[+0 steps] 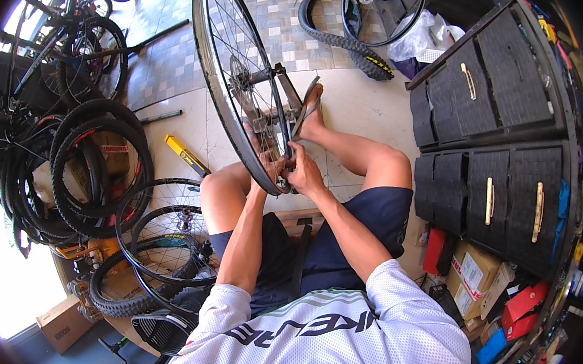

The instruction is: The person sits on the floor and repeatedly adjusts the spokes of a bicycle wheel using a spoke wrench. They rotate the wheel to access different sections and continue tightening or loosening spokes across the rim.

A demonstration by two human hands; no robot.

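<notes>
A spoked bicycle wheel (207, 47), with no tire visible on its silver rim, stands upright and slightly tilted in front of me. Its hub rests in a metal stand (286, 89) on the floor between my feet. At the near, lower end of the rim, my left hand (271, 167) is closed on the wheel, partly hidden behind it. My right hand (306, 174) is closed against the same part from the right, thumb and fingers pinched together. Whether a small tool sits between the fingers is too small to make out.
A yellow-and-black tool or box (185, 154) lies left of my knee. Loose wheels (164, 233) and stacked tires (104, 167) crowd the left. Another tire (343, 42) lies ahead. A black drawer cabinet (515, 124) and cardboard boxes (470, 278) line the right.
</notes>
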